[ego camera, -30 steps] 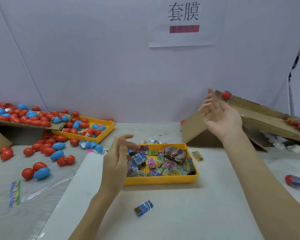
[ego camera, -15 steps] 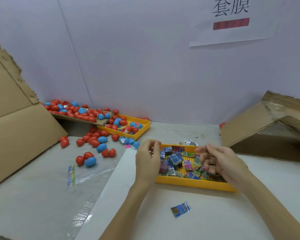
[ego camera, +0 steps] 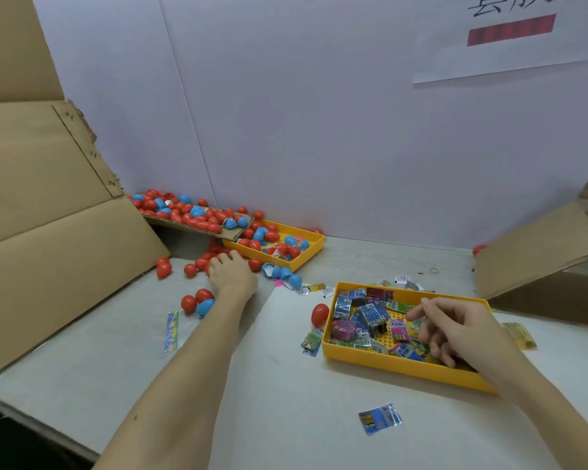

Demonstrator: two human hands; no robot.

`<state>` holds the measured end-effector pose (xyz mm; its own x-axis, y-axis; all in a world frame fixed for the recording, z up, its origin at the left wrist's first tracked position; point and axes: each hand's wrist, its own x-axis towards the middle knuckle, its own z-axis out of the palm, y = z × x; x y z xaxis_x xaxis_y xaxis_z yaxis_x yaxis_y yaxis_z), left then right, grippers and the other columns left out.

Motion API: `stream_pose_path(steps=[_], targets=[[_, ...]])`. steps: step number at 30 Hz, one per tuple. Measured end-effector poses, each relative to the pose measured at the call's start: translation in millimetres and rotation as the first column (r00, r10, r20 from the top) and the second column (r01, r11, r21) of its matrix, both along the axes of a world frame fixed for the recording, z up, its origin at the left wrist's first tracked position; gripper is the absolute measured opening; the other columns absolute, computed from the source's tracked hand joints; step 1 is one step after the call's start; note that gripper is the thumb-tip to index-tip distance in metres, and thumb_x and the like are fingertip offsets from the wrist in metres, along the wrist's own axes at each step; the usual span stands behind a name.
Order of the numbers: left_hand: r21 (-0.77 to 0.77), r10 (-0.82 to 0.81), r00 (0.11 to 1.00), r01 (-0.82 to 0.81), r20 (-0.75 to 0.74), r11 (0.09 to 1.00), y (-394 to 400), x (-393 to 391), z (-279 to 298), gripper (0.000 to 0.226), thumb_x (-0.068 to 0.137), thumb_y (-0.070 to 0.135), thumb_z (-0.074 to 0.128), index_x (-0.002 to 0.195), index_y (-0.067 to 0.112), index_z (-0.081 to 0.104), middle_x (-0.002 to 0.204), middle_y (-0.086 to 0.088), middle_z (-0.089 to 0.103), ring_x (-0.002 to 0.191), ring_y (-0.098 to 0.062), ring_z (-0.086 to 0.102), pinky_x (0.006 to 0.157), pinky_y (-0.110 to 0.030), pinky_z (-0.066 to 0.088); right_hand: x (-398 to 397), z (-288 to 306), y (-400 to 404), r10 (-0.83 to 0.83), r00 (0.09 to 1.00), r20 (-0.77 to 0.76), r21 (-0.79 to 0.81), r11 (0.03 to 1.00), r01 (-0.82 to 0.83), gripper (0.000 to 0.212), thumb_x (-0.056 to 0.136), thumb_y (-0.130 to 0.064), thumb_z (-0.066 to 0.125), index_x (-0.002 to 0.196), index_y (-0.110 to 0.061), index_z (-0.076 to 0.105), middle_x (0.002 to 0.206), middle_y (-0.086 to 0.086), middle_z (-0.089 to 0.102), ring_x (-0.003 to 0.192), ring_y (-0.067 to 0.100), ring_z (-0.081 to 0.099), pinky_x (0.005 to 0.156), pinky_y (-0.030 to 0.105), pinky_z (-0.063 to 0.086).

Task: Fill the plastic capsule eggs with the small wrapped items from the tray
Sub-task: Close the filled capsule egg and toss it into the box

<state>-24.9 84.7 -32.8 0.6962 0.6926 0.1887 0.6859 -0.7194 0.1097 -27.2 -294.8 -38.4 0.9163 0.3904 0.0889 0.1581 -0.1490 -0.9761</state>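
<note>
1. We see the loose eggs [ego camera: 202,262], red and blue plastic capsules, scattered on the table right under and around our left hand [ego camera: 231,274]; whether the fingers hold one we cannot tell.
2. A lone red egg [ego camera: 319,314] stands just outside the left wall of the near tray, between our two hands.
3. The near tray [ego camera: 381,359] is yellow and shallow, lying under our right hand [ego camera: 455,329].
4. The wrapped items [ego camera: 370,317], small colourful foil packets, fill that tray, heaped beneath and left of our right fingers.
5. One blue packet [ego camera: 380,418] lies flat on the table, nearer to us than our right hand.
6. The far tray [ego camera: 306,247], also yellow, holds more eggs, just beyond our left hand.
</note>
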Motion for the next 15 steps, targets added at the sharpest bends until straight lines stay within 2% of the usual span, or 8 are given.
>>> stream_pose_path(steps=[3,6,9,11,13,15], targets=[[0.056,-0.059,0.997,0.062,-0.059,0.996,7,3,-4,0.041,0.103,0.026,0.051,0.141,0.011,0.042,0.144,-0.015,0.051,0.134,-0.031,0.047,0.111,-0.040,0.038,1,-1,1,0.002,1.000,0.018,-0.016,1.000,-0.001,0.032,0.104,-0.022,0.053,0.088,-0.006,0.075,0.062,0.010,0.065,0.046,0.020,0.055,0.035,0.023,0.042],[0.209,-0.114,0.987,0.135,-0.110,0.969,4,2,-6,0.036,0.103,0.025,0.055,0.136,0.013,0.046,0.134,-0.011,0.060,0.124,-0.026,0.054,0.107,-0.036,0.043,2,-4,0,0.010,0.999,0.035,-0.033,0.999,-0.009,0.032,0.105,-0.023,0.052,0.088,-0.007,0.075,0.062,0.009,0.066,0.046,0.020,0.055,0.036,0.022,0.041],[0.402,-0.132,0.955,0.233,-0.264,0.886,-1,-1,-6,0.034,0.103,0.030,0.056,0.132,0.015,0.050,0.129,-0.007,0.064,0.120,-0.024,0.057,0.105,-0.034,0.045,3,-4,-1,0.008,0.999,0.044,-0.051,0.999,-0.006,0.031,0.106,-0.022,0.052,0.088,-0.010,0.075,0.063,0.008,0.067,0.046,0.018,0.055,0.037,0.020,0.040],[0.468,-0.133,0.930,0.292,-0.342,0.834,-8,-3,-3,0.031,0.102,0.032,0.056,0.129,0.017,0.054,0.127,-0.004,0.066,0.121,-0.023,0.058,0.107,-0.034,0.043,3,-5,-1,-0.028,0.997,0.067,-0.064,0.997,0.033,0.025,0.105,-0.018,0.055,0.089,-0.013,0.075,0.066,0.007,0.069,0.049,0.015,0.058,0.041,0.020,0.042],[0.496,-0.139,0.924,0.312,-0.356,0.810,-17,-5,3,0.028,0.102,0.034,0.057,0.126,0.019,0.057,0.125,-0.003,0.067,0.122,-0.024,0.058,0.108,-0.036,0.041,1,-6,-1,-0.089,0.978,0.187,-0.140,0.983,0.116,0.015,0.101,-0.016,0.063,0.093,-0.020,0.075,0.072,0.002,0.071,0.057,0.013,0.064,0.050,0.022,0.049],[0.508,-0.160,0.933,0.312,-0.321,0.803,-32,-9,10,0.023,0.101,0.035,0.056,0.120,0.021,0.060,0.117,-0.001,0.069,0.116,-0.022,0.059,0.102,-0.035,0.041,-2,-6,1,-0.091,0.938,0.333,-0.279,0.941,0.191,0.009,0.096,-0.020,0.071,0.097,-0.028,0.075,0.080,-0.005,0.071,0.067,0.011,0.067,0.061,0.020,0.053]])
